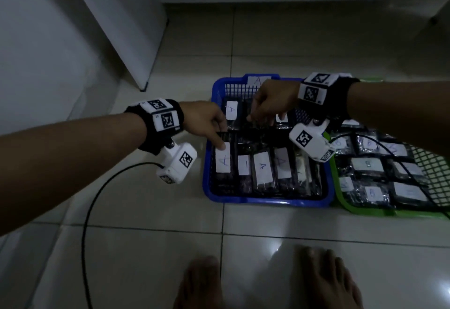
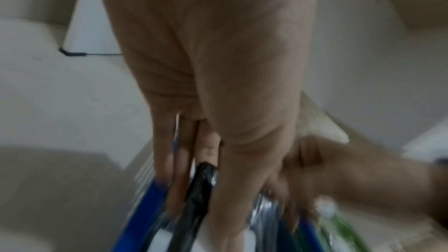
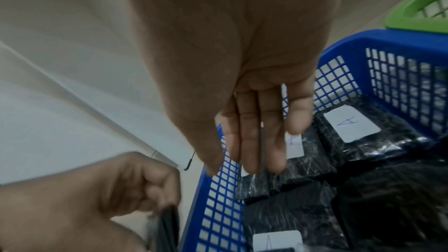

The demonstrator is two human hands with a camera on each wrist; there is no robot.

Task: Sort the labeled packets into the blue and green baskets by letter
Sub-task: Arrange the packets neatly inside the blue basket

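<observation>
The blue basket [image 1: 267, 202] holds several black packets with white "A" labels. To its right, the green basket [image 1: 389, 212] holds several packets marked "B". My left hand [image 1: 220, 140] pinches the top edge of the A packet [image 1: 222, 165] at the basket's front left, thumb on its label. In the left wrist view the left hand [image 2: 208, 160] grips that black packet [image 2: 196, 198] edge-on. My right hand [image 1: 265, 116] hovers over the back row, fingers pointing down at the packets. In the right wrist view the right hand's fingers [image 3: 249, 141] hang straight and hold nothing.
A black cable [image 1: 90, 211] loops across the tiled floor on the left. Two bare feet [image 1: 323, 282] stand at the near edge. A white cabinet [image 1: 136, 28] rises at the back left. An "A" tag [image 1: 257, 80] sits on the blue basket's far wall.
</observation>
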